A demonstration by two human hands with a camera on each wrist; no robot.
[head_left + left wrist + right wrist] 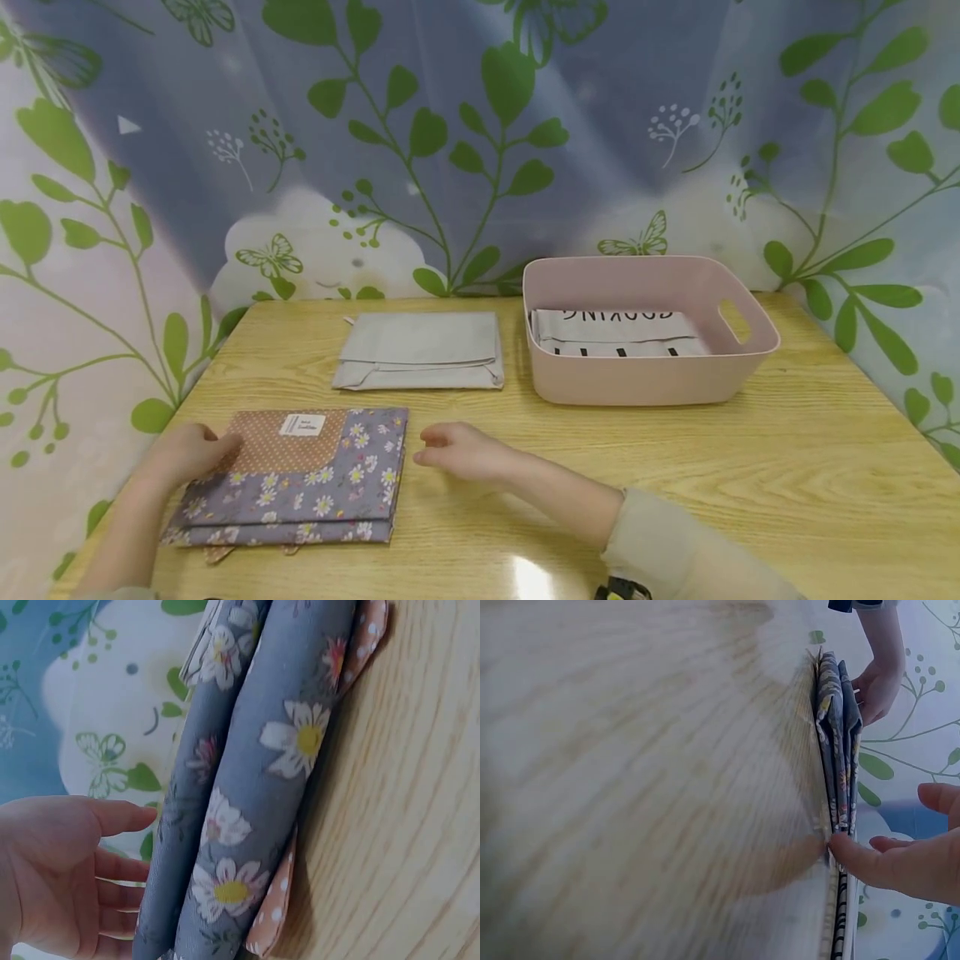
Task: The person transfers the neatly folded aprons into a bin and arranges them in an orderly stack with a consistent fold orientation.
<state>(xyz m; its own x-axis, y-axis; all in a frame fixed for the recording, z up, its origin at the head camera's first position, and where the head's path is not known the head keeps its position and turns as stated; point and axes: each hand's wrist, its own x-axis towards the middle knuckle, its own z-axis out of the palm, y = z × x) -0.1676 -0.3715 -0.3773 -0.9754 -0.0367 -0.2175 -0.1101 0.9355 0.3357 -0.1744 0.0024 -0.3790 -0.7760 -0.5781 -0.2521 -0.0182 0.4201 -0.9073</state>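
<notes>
A folded daisy-print apron (322,496) in grey-purple lies on the table, with a brown polka-dot pocket (262,433) and a small white label on top. My left hand (191,452) is over its left side, fingers fairly straight, the fingertips right at the cloth. In the left wrist view the left palm (56,870) shows beyond the layered front fold, which partly hides the fingers. Just off the apron's right edge, my right hand (465,450) reaches leftward with relaxed fingers and holds nothing. Its lowest fingertip is close to the tabletop in the right wrist view.
A folded pale grey cloth (420,350) lies behind the apron. At the back right stands a pink basket (637,382) holding a folded white cloth (615,329) with black lettering. Behind the wooden table (810,467) hangs a leaf-patterned curtain (465,150).
</notes>
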